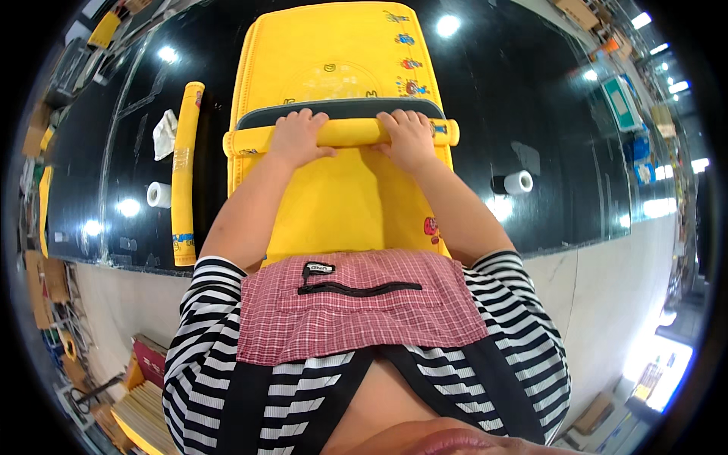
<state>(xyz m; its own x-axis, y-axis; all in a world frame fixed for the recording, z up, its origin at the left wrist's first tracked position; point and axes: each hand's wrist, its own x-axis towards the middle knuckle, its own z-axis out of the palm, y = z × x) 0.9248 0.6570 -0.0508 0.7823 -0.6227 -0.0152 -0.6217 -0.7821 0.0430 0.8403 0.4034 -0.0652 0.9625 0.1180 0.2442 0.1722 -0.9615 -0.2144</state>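
Observation:
A yellow mat rolled into a tube (353, 133) lies crosswise on a flat yellow sheet (341, 205) in front of me. My left hand (298, 139) is closed over the tube left of its middle, thumb pointing inward on the near side. Toward the tube's right end, my right hand (409, 139) grips it the same way, fingers over the far side. Just beyond the tube shows a dark grey curved strip (341, 109). Past it, the yellow surface (326, 45) carries small coloured cartoon prints along its right edge. What lies under the palms is hidden.
On the black table (516, 91), another yellow roll (183, 174) lies lengthwise at left, by a crumpled white piece (164, 135) and a white tape roll (158, 195). A second white roll (518, 182) is at right. A green-and-white box (622, 103) sits near the far right edge.

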